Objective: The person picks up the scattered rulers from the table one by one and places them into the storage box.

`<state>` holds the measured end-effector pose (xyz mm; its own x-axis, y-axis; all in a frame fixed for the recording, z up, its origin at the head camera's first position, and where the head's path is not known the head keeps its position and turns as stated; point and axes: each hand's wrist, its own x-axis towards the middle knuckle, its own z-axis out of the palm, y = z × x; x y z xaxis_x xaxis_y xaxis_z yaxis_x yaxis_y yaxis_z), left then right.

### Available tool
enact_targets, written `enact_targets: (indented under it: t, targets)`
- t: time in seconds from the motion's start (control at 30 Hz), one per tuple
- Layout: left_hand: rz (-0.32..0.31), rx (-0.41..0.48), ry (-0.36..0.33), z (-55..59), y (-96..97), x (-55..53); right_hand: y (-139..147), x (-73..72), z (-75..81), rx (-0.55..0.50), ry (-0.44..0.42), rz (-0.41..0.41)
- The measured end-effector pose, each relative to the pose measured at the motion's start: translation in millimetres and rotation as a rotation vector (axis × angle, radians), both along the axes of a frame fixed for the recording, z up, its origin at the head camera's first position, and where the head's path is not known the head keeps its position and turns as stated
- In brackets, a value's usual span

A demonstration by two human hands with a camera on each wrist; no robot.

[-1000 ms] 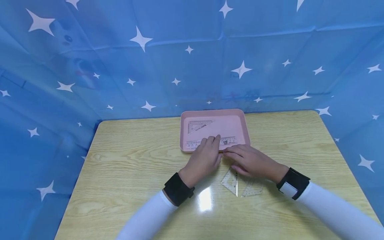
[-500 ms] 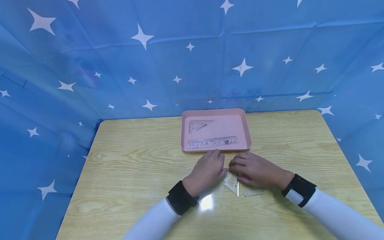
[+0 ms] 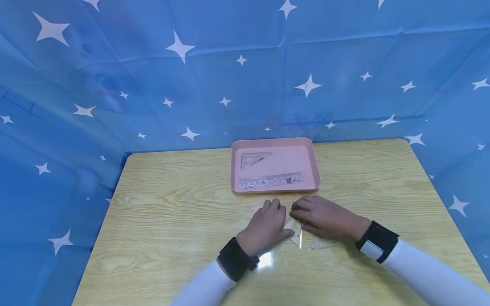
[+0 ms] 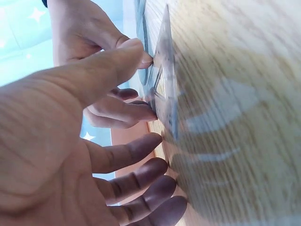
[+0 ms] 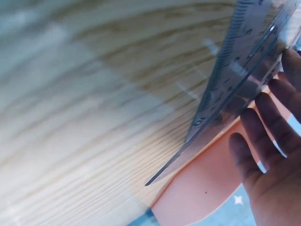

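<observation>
In the head view, a clear plastic set square lies between the two hands near the table's middle. My left hand is beside it with the thumb over its left edge; in the left wrist view the fingers are spread and loosely bent. My right hand pinches the far edge of the set square, which is tilted up from the wood in that view. A second clear piece with scale marks lies partly hidden under the right hand; the right wrist view shows a long graduated edge.
A pink tray stands at the table's back edge, holding a clear set square and a clear ruler. A blue curtain with white stars hangs behind the wooden table.
Both hands have drawn back from the tray's front edge toward the set square on the table. The ruler in the tray is uncovered, and the set square has shifted slightly left.
</observation>
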<state>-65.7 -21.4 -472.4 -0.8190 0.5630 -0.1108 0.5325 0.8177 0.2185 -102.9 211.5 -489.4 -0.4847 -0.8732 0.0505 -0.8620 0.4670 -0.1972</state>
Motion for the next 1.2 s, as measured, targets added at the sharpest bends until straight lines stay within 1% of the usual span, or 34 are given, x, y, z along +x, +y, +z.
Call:
enact_targets:
  t: [0.1, 0.2, 0.33, 0.5, 0.73, 1.0, 1.2]
  targets:
    - [0.017, 0.002, -0.017, -2.1, -0.9, 0.4, -2.9, -0.8, 1.2, 0.025, -0.007, -0.012]
    - [0.035, 0.007, -0.049, -2.2, -1.5, 0.4, -6.2, -0.9, 2.1, 0.041, -0.003, -0.029]
    - [0.064, 0.021, -0.088, -2.1, -2.1, 0.0, -11.3, 0.2, 1.3, 0.045, 0.035, -0.054]
    - [0.101, 0.033, -0.116, -2.2, -2.6, -1.0, -16.3, 0.4, -1.6, 0.033, 0.095, -0.063]
    - [0.149, 0.036, -0.162, -1.8, -1.8, -1.7, -23.1, 0.6, -0.5, 0.014, 0.125, -0.076]
    - [0.186, 0.045, -0.166, -4.1, -2.7, -3.0, -30.4, -0.5, -3.6, 0.033, 0.135, -0.136]
    - [0.219, 0.058, -0.160, -7.3, -4.3, -5.5, -37.3, -1.8, -2.9, 0.018, 0.157, -0.145]
